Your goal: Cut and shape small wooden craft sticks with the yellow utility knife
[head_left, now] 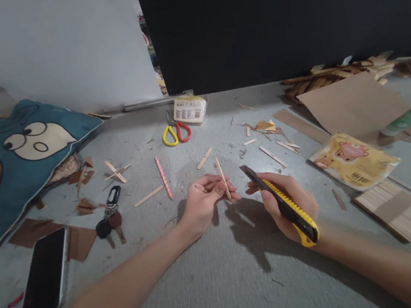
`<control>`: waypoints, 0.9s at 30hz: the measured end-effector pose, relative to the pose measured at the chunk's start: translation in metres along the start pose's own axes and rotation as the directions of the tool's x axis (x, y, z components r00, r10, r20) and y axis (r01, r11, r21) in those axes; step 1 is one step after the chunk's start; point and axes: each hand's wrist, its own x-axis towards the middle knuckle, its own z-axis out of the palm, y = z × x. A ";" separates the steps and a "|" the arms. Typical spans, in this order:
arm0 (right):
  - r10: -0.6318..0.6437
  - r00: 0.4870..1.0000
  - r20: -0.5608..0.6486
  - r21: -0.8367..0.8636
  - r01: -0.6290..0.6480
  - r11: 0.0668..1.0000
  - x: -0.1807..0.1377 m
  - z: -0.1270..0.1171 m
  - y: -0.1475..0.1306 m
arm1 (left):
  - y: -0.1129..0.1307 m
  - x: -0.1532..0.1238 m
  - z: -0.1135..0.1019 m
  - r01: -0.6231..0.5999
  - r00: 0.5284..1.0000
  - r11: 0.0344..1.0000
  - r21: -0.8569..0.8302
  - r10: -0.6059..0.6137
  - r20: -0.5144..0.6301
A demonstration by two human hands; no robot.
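Observation:
My left hand (207, 198) pinches a thin wooden craft stick (221, 175), which points up and away from me. To its right, my right hand (288, 200) is wrapped round a yellow and black utility knife (285, 204). The dark blade tip aims up and left, apart from the stick. Just beyond the left hand lies a short piece of craft stick (205, 159) on the grey table (212, 289). A pink patterned pen-like rod (162, 177) and another stick (148, 196) rest to the left of that hand.
Scissors (176, 133) and a small packet (190, 109) lie at the back. On the left are keys (110, 222), a phone (43, 275) and a blue cushion (34, 167). A bundle of craft sticks (399, 208), a yellow packet (354, 158) and cardboard (354, 100) sit at right.

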 end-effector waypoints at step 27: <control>0.054 0.984 0.168 0.150 -0.080 0.985 0.004 0.002 -0.002 | 0.000 -0.007 0.006 -0.075 0.997 0.976 0.204 0.067 0.045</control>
